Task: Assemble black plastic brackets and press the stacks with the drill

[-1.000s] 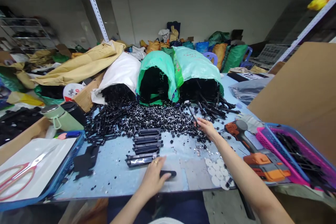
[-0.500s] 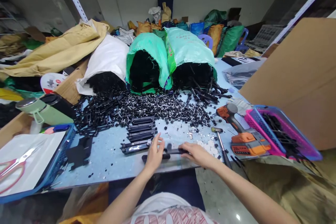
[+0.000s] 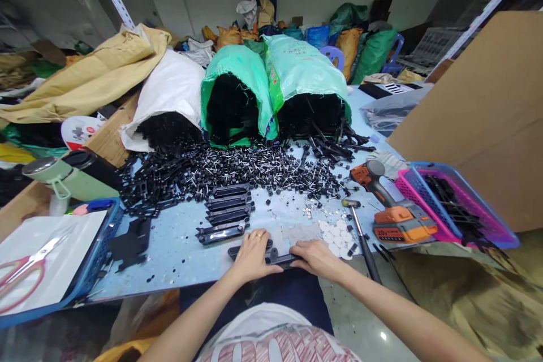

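At the table's front edge lies a long black plastic part (image 3: 275, 257), held low in front of me with both hands. My left hand (image 3: 253, 254) closes over its left portion, fingers on the far side and thumb stretched along the near side. Gripping the right end is my right hand (image 3: 314, 255), its fingers bent over the part. Much of the part is hidden under my hands. Just behind my left hand, several similar black bar-shaped parts (image 3: 229, 215) lie stacked in a row.
A hammer (image 3: 362, 240), an orange cordless drill (image 3: 401, 223) and white discs (image 3: 337, 236) lie to the right. Small black pieces with metal pins (image 3: 254, 169) spread before the open sacks (image 3: 237, 62). Scissors (image 3: 34, 260) rest on a blue basket (image 3: 111, 226) at left.
My left hand has turned down over the black part, and my right hand has moved slightly lower with its end. The two pieces seen apart between my hands are now close together.
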`<control>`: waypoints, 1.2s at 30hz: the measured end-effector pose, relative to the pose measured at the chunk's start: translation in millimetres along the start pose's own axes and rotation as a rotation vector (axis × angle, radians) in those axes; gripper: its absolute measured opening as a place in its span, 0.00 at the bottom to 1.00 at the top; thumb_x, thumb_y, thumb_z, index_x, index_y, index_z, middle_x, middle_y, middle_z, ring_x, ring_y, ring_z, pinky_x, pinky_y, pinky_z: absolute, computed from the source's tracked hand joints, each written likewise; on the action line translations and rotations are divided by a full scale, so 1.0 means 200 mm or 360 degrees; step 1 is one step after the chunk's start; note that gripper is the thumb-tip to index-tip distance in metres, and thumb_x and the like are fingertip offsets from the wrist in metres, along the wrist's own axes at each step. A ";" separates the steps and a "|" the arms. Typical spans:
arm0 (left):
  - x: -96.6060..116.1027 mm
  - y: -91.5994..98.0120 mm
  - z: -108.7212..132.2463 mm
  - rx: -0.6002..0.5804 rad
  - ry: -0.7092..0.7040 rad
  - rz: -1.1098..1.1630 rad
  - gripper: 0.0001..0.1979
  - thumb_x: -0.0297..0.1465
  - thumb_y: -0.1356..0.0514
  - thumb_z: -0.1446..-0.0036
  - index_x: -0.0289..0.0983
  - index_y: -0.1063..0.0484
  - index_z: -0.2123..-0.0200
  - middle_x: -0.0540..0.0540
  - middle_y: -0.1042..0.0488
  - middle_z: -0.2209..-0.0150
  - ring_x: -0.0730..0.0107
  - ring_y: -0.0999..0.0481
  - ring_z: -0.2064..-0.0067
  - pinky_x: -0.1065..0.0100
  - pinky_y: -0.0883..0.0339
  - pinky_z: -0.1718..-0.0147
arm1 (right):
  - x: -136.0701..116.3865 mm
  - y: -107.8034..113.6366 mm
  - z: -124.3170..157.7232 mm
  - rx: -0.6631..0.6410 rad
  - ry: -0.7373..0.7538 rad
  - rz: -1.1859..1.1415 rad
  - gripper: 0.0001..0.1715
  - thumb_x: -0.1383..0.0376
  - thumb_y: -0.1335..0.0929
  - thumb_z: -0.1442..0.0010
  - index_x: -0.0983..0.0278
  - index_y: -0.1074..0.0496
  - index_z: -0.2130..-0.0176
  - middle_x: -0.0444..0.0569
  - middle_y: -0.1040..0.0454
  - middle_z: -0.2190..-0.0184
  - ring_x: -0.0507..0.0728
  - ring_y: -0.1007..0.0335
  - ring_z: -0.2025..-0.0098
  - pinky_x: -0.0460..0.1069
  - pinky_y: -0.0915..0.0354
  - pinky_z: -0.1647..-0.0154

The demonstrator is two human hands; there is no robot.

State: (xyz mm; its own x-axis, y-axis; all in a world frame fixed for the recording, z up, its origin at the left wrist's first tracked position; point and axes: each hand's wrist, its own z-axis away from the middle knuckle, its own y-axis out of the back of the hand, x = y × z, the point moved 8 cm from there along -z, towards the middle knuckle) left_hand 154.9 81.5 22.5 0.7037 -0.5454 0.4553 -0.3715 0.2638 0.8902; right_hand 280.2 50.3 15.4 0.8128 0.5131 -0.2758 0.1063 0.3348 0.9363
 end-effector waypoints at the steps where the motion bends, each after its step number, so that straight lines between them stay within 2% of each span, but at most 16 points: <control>1: 0.00 0.00 0.00 -0.0007 -0.0011 -0.0005 0.40 0.54 0.39 0.67 0.37 0.41 0.52 0.39 0.37 0.52 0.52 0.40 0.50 0.54 0.48 0.52 | 0.00 0.00 0.00 0.0002 -0.0009 0.0003 0.21 0.50 0.45 0.39 0.60 0.35 0.58 0.46 0.31 0.68 0.53 0.33 0.68 0.45 0.48 0.73; 7: 0.00 0.03 0.02 0.0058 -0.0072 0.0033 0.33 0.51 0.40 0.61 0.37 0.40 0.55 0.43 0.33 0.60 0.57 0.34 0.57 0.53 0.49 0.51 | -0.07 0.04 -0.02 0.0155 -0.0020 0.0165 0.18 0.54 0.44 0.38 0.60 0.36 0.58 0.47 0.31 0.67 0.54 0.35 0.66 0.47 0.48 0.70; 10: -0.02 0.02 0.04 0.0078 -0.0041 0.0036 0.26 0.47 0.42 0.55 0.38 0.39 0.56 0.44 0.32 0.61 0.59 0.33 0.58 0.59 0.40 0.59 | -0.11 0.09 -0.02 0.0247 -0.0024 0.0283 0.15 0.56 0.43 0.38 0.61 0.36 0.57 0.48 0.32 0.67 0.55 0.37 0.66 0.48 0.49 0.69; 13: -0.03 0.02 0.06 0.0116 -0.0051 0.0049 0.21 0.46 0.44 0.52 0.38 0.37 0.59 0.44 0.31 0.63 0.61 0.31 0.59 0.63 0.38 0.63 | -0.13 0.14 -0.03 0.0278 -0.0035 0.0345 0.13 0.58 0.43 0.38 0.61 0.36 0.58 0.48 0.32 0.68 0.55 0.37 0.67 0.48 0.50 0.69; 18: -0.02 0.04 0.05 0.0159 -0.0077 0.0119 0.26 0.51 0.43 0.56 0.38 0.36 0.59 0.44 0.30 0.63 0.62 0.30 0.60 0.63 0.37 0.62 | -0.12 0.19 -0.05 0.0197 0.0076 0.0322 0.13 0.58 0.42 0.39 0.62 0.35 0.61 0.48 0.32 0.68 0.54 0.37 0.67 0.48 0.50 0.68; 23: -0.02 0.06 0.03 0.0160 -0.0009 0.0178 0.26 0.50 0.44 0.54 0.40 0.36 0.56 0.45 0.29 0.61 0.61 0.31 0.58 0.63 0.38 0.61 | -0.08 0.22 -0.05 0.0227 0.0015 0.0321 0.15 0.56 0.43 0.38 0.62 0.35 0.59 0.50 0.33 0.67 0.55 0.37 0.67 0.49 0.49 0.68; 28: -0.02 0.03 0.04 0.0130 -0.0028 0.0206 0.28 0.52 0.43 0.57 0.39 0.34 0.58 0.44 0.29 0.63 0.61 0.31 0.60 0.63 0.38 0.61 | -0.09 0.21 -0.05 0.0177 0.0164 0.0310 0.15 0.56 0.42 0.39 0.63 0.35 0.61 0.50 0.33 0.68 0.55 0.38 0.66 0.48 0.50 0.67; 31: -0.01 0.01 0.05 0.0056 -0.0029 0.0200 0.30 0.53 0.43 0.57 0.38 0.36 0.56 0.44 0.30 0.61 0.60 0.32 0.58 0.62 0.38 0.60 | -0.04 0.20 -0.06 0.0157 0.0208 0.0301 0.17 0.54 0.42 0.39 0.63 0.34 0.60 0.50 0.33 0.68 0.55 0.37 0.66 0.48 0.50 0.67; 34: 0.04 0.02 -0.02 -0.0012 -0.0069 0.0215 0.29 0.49 0.46 0.51 0.39 0.41 0.50 0.43 0.33 0.55 0.59 0.35 0.53 0.61 0.40 0.56 | 0.05 0.16 -0.05 0.0143 0.0201 0.0245 0.19 0.54 0.43 0.39 0.63 0.34 0.59 0.49 0.32 0.68 0.55 0.37 0.66 0.48 0.49 0.67; 36: 0.03 0.06 -0.14 0.0066 0.0004 0.0159 0.24 0.42 0.50 0.45 0.39 0.44 0.47 0.42 0.35 0.51 0.60 0.38 0.50 0.61 0.42 0.53 | 0.11 0.14 -0.05 0.0150 0.0172 0.0202 0.19 0.54 0.42 0.39 0.63 0.33 0.59 0.49 0.31 0.68 0.55 0.37 0.66 0.49 0.49 0.65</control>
State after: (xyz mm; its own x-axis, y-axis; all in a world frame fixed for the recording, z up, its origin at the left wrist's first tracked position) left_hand 171.9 103.8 36.0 0.6637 -0.5159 0.5416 -0.4645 0.2833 0.8390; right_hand 296.1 78.7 34.2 0.7573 0.6301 -0.1714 0.0642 0.1894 0.9798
